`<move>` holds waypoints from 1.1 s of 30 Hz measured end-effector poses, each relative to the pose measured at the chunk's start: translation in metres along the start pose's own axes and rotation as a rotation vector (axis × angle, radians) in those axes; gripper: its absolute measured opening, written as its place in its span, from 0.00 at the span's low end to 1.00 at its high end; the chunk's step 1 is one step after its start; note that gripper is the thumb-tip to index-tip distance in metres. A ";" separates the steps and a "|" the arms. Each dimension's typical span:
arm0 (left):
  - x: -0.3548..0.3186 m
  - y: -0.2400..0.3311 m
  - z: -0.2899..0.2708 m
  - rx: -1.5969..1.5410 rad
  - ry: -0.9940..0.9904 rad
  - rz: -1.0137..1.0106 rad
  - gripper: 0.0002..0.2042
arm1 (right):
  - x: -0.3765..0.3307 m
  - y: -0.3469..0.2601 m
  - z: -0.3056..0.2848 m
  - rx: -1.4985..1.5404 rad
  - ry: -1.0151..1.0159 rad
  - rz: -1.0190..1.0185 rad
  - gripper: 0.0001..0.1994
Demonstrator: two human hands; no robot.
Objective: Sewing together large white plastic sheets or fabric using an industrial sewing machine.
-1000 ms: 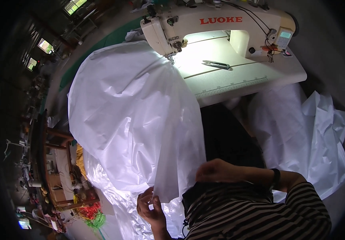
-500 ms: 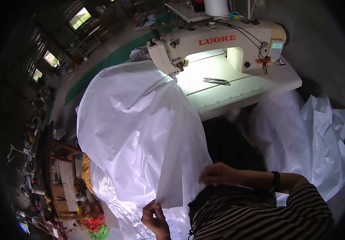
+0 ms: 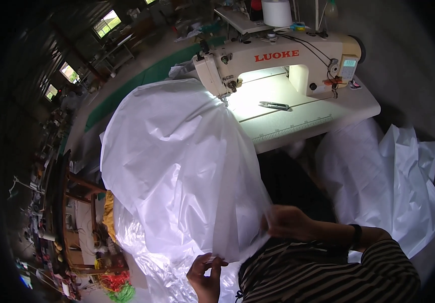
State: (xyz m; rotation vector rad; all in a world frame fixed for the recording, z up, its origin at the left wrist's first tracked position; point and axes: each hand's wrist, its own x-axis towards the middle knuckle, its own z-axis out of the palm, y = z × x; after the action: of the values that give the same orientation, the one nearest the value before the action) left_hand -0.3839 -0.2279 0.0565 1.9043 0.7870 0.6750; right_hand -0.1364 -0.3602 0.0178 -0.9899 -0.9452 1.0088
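Note:
A large white plastic-like sheet (image 3: 162, 146) drapes from under the needle of the sewing machine (image 3: 288, 53) down over my lap, creased and bunched toward the needle. At the sheet's lower edge, my left hand (image 3: 206, 275) pinches it between thumb and fingers. To the right and slightly higher, my right hand (image 3: 290, 223) is closed on the sheet's right edge, drawing a thin fold out toward it; its fingertips are slightly blurred. Small thread snips (image 3: 275, 106) lie on the lit machine bed, right of the needle, apart from both hands.
More white sheeting (image 3: 404, 177) hangs off the table's right side. A wooden stand (image 3: 84, 184) is at the left, with red and green stringy material (image 3: 119, 288) below it. A white thread cone (image 3: 277, 14) stands behind the machine. A green strip (image 3: 142, 76) runs along the floor.
My right hand has moved a little right, and the sheet's edge now stretches out to it. My left hand has shifted slightly right, still pinching the lower edge. The view has shifted a little.

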 end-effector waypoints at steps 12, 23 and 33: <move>-0.001 0.032 0.007 0.064 -0.009 0.120 0.08 | -0.015 -0.061 0.031 -0.581 0.000 -0.478 0.14; 0.002 0.038 0.001 -0.359 -0.224 -0.173 0.08 | 0.002 -0.038 0.083 -1.048 -0.434 -0.722 0.13; 0.013 0.015 -0.021 -0.151 0.038 -0.091 0.05 | 0.015 -0.026 0.098 -0.948 -0.615 -0.561 0.18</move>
State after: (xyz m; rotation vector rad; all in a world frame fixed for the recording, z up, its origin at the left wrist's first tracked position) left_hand -0.3874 -0.2121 0.0804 1.7143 0.8182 0.6959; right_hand -0.2188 -0.3314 0.0709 -1.0648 -2.1892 0.3329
